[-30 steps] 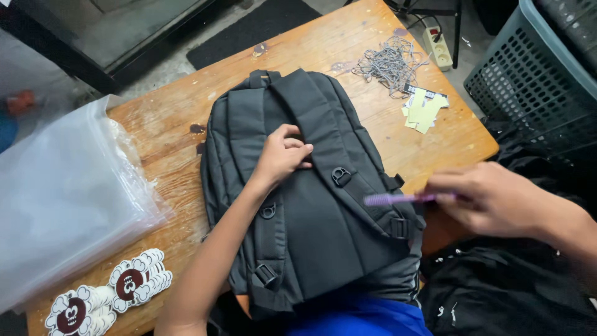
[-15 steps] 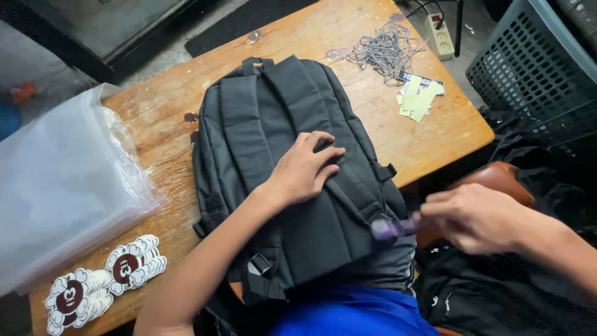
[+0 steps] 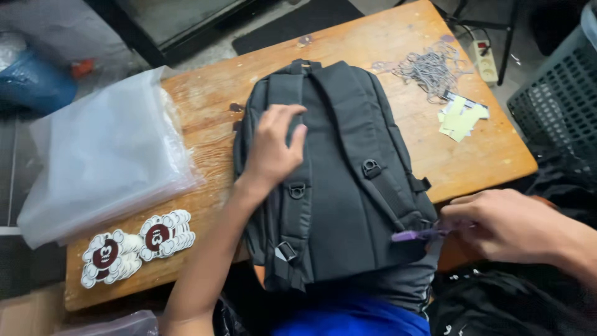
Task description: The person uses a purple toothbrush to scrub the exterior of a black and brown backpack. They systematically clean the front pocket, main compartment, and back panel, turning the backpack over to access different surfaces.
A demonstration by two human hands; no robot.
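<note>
fingers flat on the pack, purple tool at its lower corner

fingers point(image 3: 292, 127) of the left hand point(image 3: 273, 152) lie spread and flat on the backpack point(image 3: 339, 180), over its left shoulder strap point(image 3: 295, 186), gripping nothing; half a second ago this hand lay lower and nearer the middle of the pack, so it has slid up towards the top handle; as a judgement, it now pins the upper part while the other hand works low down; the right hand point(image 3: 507, 224) is pinched shut on a thin purple tool point(image 3: 413, 235), whose tip touches the pack's lower right corner by the strap buckle; a second ago the tool was off to the side, clear of the fabric, so it has come in to the corner.

the backpack lies straps-up on the wooden table point(image 3: 497, 155), about mid-table, its bottom end overhanging the near edge towards the person; its long axis runs from the near edge away to the far edge, tilted slightly left, with the top handle pointing away from the person.

to the left lies a stack of clear plastic bags point(image 3: 106, 155), with two round patches point(image 3: 137, 246) just in front of it; a tangle of grey strings point(image 3: 429, 68) and some pale tags point(image 3: 461, 118) lie at the far right; a dark basket point(image 3: 559, 99) stands beyond the table's right edge.
</note>
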